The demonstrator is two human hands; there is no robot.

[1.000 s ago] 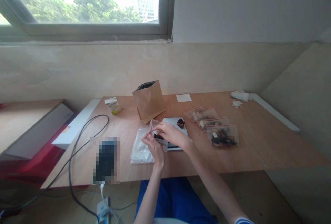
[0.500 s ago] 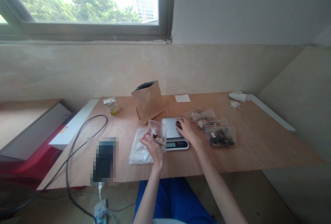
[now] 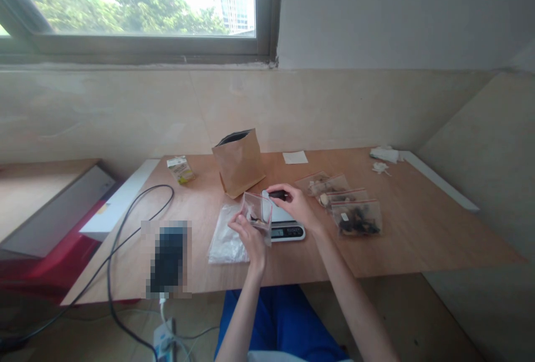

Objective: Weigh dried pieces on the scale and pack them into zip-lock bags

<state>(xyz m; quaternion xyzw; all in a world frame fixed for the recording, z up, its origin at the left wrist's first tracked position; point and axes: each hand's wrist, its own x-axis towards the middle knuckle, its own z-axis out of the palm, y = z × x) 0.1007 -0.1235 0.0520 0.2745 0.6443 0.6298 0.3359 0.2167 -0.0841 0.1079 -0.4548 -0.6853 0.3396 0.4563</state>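
My left hand point(image 3: 249, 238) is closed on a clear zip bag point(image 3: 262, 206), whose mouth is held open. Some dark and pale pieces show inside it. Between the fingers and thumb of my right hand point(image 3: 295, 202) is a dark brown piece point(image 3: 277, 195), its exact kind too small to make out. That hand is just above the kitchen scale point(image 3: 279, 216), to the right of the bag's mouth. The scale's display point(image 3: 281, 233) is partly covered by the bag. Beneath my left hand and to its left lies a stack of clear plastic bags point(image 3: 221, 242).
Behind the scale stands an open brown paper pouch point(image 3: 239, 164). Several filled zip bags point(image 3: 357, 220) overlap on the right. A small box point(image 3: 181, 170), a pixelated dark device point(image 3: 168, 259) and a black cable point(image 3: 111, 250) are on the left. White paper point(image 3: 295, 157) lies farther back.
My right hand has lifted the dark brown piece off the scale plate and moved left toward the zip bag. My left hand has shifted slightly right with the bag.
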